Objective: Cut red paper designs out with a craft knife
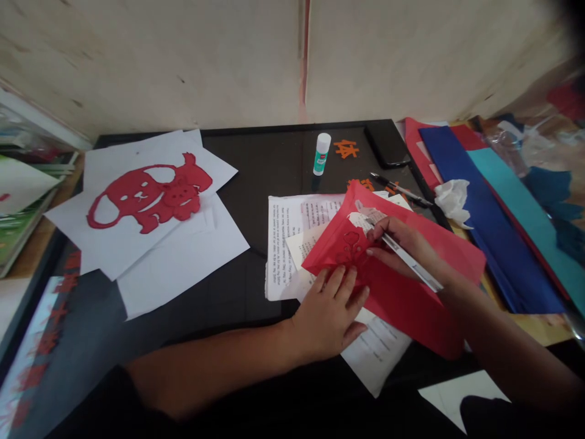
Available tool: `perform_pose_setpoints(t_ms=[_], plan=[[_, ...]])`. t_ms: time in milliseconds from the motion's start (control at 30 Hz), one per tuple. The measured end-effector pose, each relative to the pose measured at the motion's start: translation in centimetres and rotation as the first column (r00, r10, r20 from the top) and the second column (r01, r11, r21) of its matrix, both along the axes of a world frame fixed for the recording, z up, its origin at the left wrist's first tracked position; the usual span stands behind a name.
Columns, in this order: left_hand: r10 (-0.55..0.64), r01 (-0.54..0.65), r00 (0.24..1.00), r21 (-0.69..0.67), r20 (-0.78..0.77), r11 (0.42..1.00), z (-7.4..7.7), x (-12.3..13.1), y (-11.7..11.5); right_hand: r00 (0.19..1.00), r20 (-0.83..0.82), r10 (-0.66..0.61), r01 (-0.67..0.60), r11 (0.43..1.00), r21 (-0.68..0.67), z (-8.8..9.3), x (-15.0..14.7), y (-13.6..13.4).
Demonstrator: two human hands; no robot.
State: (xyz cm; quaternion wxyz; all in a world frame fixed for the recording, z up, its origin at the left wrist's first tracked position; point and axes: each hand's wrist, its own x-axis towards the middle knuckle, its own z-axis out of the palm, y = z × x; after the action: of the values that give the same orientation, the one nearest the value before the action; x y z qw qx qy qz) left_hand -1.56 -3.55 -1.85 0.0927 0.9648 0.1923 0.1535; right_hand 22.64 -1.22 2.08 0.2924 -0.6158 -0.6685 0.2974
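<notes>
Over the black desk mat (256, 164), pressing the red paper sheet (411, 299) down with the left hand (326, 317), spread wide, seemingly to stop it sliding on the printed pages (287, 244) beneath, and pinching a slim white craft knife (406, 261) in the narrowly curled right hand (402, 241), tip near a pale paper scrap (368, 214) stuck on the sheet.

Red paper-cut dog (192, 174) on loose white sheets (183, 268), left side of dark board (256, 164); glue stick (322, 153), orange cut-out character (346, 148), black phone (388, 144) near top edge; crumpled white tissue (452, 201), blue paper (484, 207), teal paper (516, 195) off right
</notes>
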Motion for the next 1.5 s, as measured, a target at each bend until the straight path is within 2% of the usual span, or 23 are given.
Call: perform_pose_setpoints(t_ms=[100, 167, 300, 333, 367, 467, 567, 633, 733, 833, 900, 967, 1067, 1167, 1233, 1267, 1333, 1367, 1433, 1500], plan=[[0.007, -0.006, 1.0, 0.023, -0.02, 1.0, 0.0, 0.0, 0.0, 0.999, -0.048, -0.018, 0.017, 1.0, -0.009, -0.2, 0.1, 0.4], [0.014, -0.012, 0.999, 0.046, -0.035, 0.999, 0.0, 0.1, 0.0, 0.999, 0.024, -0.047, 0.046, 0.999, 0.018, 0.3, -0.1, 0.1], [0.02, -0.018, 0.999, 0.054, -0.047, 0.998, 0.1, 0.1, -0.1, 0.95, 0.202, -0.237, 0.196, 0.959, 0.202, 2.2, -1.2, -3.1], [0.022, -0.02, 0.999, 0.045, -0.04, 0.999, 0.1, 0.1, -0.1, 0.948, 0.202, -0.246, 0.199, 0.953, 0.227, 2.5, -1.6, -4.2], [0.022, -0.021, 0.999, 0.034, -0.029, 0.999, 0.1, 0.1, -0.1, 0.945, 0.213, -0.248, 0.201, 0.955, 0.218, 2.6, -2.1, -5.4], [0.022, -0.022, 1.0, 0.004, 0.005, 1.0, 0.1, 0.2, -0.1, 0.917, 0.18, -0.355, 0.328, 0.93, 0.163, 1.9, -3.6, -8.2], [0.02, -0.02, 1.0, -0.006, -0.006, 1.0, 0.1, 0.2, -0.1, 0.927, 0.116, -0.357, 0.353, 0.934, 0.053, 0.7, -4.6, -9.1], [0.019, -0.019, 1.0, -0.014, -0.025, 1.0, 0.2, 0.2, 0.0, 0.927, 0.102, -0.36, 0.357, 0.933, 0.047, 0.2, -4.5, -8.6], [0.009, -0.01, 0.999, -0.035, -0.031, 0.999, 0.3, 0.2, 0.1, 0.926, 0.167, -0.34, 0.323, 0.939, 0.12, 0.3, -3.2, -6.4], [-0.012, 0.011, 1.0, -0.052, -0.017, 0.999, 0.3, 0.1, 0.3, 0.933, 0.287, -0.217, 0.176, 0.971, 0.161, 0.5, -1.3, -3.1], [-0.019, 0.019, 1.0, -0.065, -0.004, 0.998, 0.1, 0.0, 0.3, 0.95, 0.298, -0.093, 0.057, 0.99, 0.126, 0.5, -0.2, -1.3], [-0.023, 0.023, 1.0, -0.09, 0.002, 0.996, 0.0, 0.0, 0.5, 0.965, 0.255, -0.065, 0.047, 0.996, 0.075, 0.5, 0.3, -0.2], [-0.039, 0.042, 0.999, -0.144, 0.026, 0.989, 0.1, 0.0, 0.8, 0.981, 0.161, -0.108, 0.101, 0.994, 0.051, 0.9, 0.5, 0.1], [0.017, 0.034, 0.979, -0.248, 0.201, 0.968, 0.9, 0.1, 1.5, 0.984, 0.072, -0.16, 0.153, 0.984, 0.093, 1.3, 0.6, -0.2], [0.201, -0.042, 0.904, -0.39, 0.377, 0.92, 1.5, 0.1, 2.3, 0.982, -0.015, -0.19, 0.19, 0.974, 0.12, 1.2, 0.8, -0.4], [0.322, -0.085, 0.836, -0.476, 0.444, 0.875, 1.8, 0.2, 2.7, 0.977, -0.072, -0.201, 0.209, 0.968, 0.135, 1.1, 0.9, -0.5], [0.542, -0.13, 0.679, -0.645, 0.495, 0.753, 2.3, 0.3, 3.7, 0.951, -0.215, -0.223, 0.257, 0.955, 0.147, 0.6, 1.0, -0.5], [0.619, -0.114, 0.61, -0.719, 0.494, 0.686, 2.5, 0.4, 4.1, 0.929, -0.286, -0.236, 0.285, 0.948, 0.141, 0.3, 1.0, -0.4], [0.71, 0.023, 0.534, -0.847, 0.459, 0.53, 2.9, 0.8, 4.7, 0.874, -0.41, -0.261, 0.336, 0.934, 0.12, -0.2, 0.8, -0.4], [0.745, 0.247, 0.542, -0.921, 0.39, 0.303, 3.4, 1.4, 4.9, 0.84, -0.468, -0.275, 0.362, 0.926, 0.106, -0.5, 0.5, -0.3]])
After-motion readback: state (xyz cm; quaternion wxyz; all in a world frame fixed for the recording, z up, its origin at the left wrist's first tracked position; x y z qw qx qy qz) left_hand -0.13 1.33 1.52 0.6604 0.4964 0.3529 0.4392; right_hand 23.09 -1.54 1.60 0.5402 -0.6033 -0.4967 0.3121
